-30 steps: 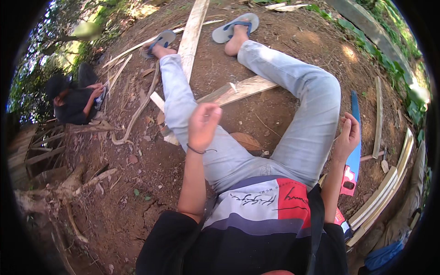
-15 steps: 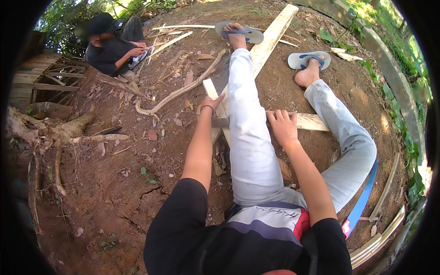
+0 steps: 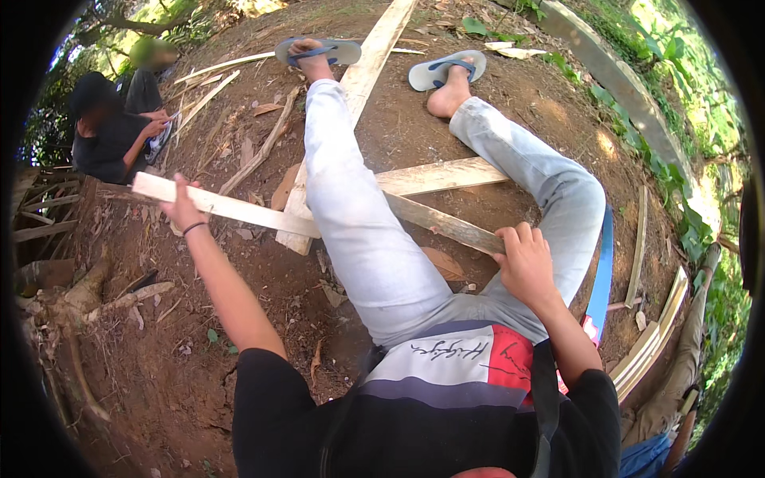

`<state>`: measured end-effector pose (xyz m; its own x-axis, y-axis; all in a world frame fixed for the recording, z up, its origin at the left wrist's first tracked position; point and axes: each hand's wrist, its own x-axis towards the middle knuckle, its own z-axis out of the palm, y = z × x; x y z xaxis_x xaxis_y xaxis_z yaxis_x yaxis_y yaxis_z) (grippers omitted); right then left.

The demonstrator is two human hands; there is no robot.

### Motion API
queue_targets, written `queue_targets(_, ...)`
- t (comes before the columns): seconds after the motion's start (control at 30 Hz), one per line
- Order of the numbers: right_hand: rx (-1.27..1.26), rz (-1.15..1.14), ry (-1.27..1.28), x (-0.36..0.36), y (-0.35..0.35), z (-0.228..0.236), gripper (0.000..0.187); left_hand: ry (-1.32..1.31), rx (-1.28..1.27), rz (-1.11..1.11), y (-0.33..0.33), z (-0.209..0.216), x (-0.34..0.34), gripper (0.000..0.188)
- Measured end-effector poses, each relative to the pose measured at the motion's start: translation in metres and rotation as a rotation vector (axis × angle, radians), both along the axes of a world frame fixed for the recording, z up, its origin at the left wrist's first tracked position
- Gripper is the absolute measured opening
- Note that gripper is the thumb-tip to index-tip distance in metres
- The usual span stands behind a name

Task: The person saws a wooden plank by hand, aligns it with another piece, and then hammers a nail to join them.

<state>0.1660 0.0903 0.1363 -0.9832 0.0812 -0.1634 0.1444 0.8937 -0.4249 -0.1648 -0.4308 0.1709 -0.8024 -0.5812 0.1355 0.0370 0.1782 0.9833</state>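
My left hand (image 3: 185, 205) is closed round a pale wooden strip (image 3: 247, 209), which slants from the left to my left leg. On the other side of that leg, my right hand (image 3: 526, 259) grips the end of a greyer wooden strip (image 3: 446, 223). My leg hides where these strips run, so I cannot tell whether they join. A long plank (image 3: 374, 64) lies under my left foot and passes behind the shin. Another board (image 3: 442, 176) rests on the ground between my legs, its right end at my right leg.
A person in black (image 3: 115, 131) sits at the far left, another person (image 3: 153, 54) behind. Roots (image 3: 84, 299) and a crooked branch (image 3: 267, 147) lie on the left. At right are a long blue strip (image 3: 602, 271), stacked slats (image 3: 653, 338) and a concrete edge (image 3: 613, 84).
My left hand has swung out to the left with the pale strip. My right hand has left the board between my legs and come nearer, onto the greyer strip. The view has shifted right.
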Motion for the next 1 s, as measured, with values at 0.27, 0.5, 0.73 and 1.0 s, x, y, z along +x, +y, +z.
queue_targets(0.27, -0.246, -0.059, 0.012, 0.027, 0.038, 0.027, 0.034, 0.223, -0.408, -0.597, 0.113, 0.173, 0.072, 0.046)
queue_targets(0.5, -0.804, -0.051, 0.329, 0.046, 0.006, -0.004, 0.079, 0.177, -0.542, -1.117, 0.205, 0.158, 0.097, 0.054)
queue_targets(0.73, -0.976, -0.095, 0.492, -0.001, -0.032, -0.042, 0.056, 0.336, -0.586, -1.329, 0.282, 0.146, 0.117, 0.069)
queue_targets(1.0, -0.988, -0.181, 0.353, -0.014, -0.049, -0.066, 0.045, 0.420, -0.947, -1.427, 0.289, 0.157, 0.133, 0.080)
